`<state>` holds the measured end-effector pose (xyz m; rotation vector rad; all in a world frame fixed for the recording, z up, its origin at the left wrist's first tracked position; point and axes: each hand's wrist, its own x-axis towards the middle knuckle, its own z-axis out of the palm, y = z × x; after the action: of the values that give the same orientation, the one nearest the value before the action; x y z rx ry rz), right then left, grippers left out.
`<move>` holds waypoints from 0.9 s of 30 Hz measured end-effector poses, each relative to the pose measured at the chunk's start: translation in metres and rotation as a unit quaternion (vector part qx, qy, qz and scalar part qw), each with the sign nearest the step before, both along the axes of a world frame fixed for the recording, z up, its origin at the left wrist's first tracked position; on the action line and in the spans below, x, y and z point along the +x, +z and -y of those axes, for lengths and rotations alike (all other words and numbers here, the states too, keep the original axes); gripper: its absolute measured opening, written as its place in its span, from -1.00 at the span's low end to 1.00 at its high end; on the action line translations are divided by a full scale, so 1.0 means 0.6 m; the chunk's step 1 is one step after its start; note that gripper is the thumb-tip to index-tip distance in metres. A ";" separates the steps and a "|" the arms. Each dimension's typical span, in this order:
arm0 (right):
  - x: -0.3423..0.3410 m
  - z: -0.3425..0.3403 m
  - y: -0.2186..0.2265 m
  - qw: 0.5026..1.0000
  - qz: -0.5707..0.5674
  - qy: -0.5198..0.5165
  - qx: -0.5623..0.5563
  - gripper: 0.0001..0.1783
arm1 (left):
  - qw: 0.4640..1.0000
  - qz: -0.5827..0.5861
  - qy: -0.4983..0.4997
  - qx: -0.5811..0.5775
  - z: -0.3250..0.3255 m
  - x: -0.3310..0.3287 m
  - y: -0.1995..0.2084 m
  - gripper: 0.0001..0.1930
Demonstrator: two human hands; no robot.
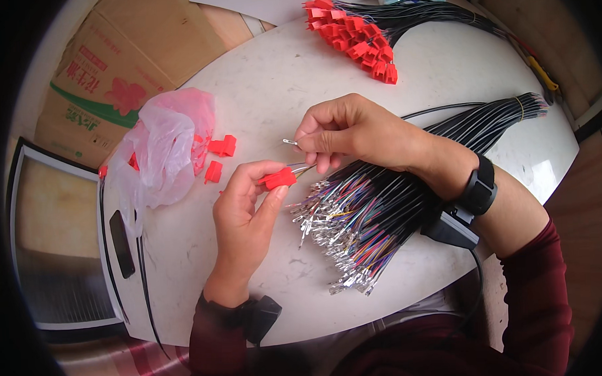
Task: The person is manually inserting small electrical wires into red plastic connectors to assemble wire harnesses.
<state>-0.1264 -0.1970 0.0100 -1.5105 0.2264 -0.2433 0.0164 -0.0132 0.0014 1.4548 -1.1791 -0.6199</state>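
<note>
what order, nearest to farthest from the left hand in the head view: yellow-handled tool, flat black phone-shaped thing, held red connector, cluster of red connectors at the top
1. Held red connector: in the left hand, at its fingertips.
2. Flat black phone-shaped thing: to the hand's left.
3. Cluster of red connectors: top, right of the hand.
4. Yellow-handled tool: far upper right.

white table [258, 97] | black cable bundles [401, 208] | red connectors [225, 146] | plastic bag [159, 150]
</note>
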 end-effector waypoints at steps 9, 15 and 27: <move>-0.002 0.006 0.004 0.994 -0.037 -0.009 0.106 -0.86 | 0.999 0.025 -0.022 0.012 -0.004 0.001 0.001 -0.71; -0.003 0.008 -0.001 0.996 -0.019 0.006 0.092 -0.87 | 0.998 0.057 -0.005 -0.018 0.001 -0.001 -0.001 -0.79; -0.002 0.013 -0.003 0.992 -0.061 -0.015 0.111 -0.87 | 1.000 -0.005 -0.010 -0.013 0.001 -0.004 -0.003 -0.74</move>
<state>-0.1276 -0.2048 0.0079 -1.3035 0.3623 -0.1440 0.0138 -0.0140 -0.0002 1.4178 -1.1914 -0.6237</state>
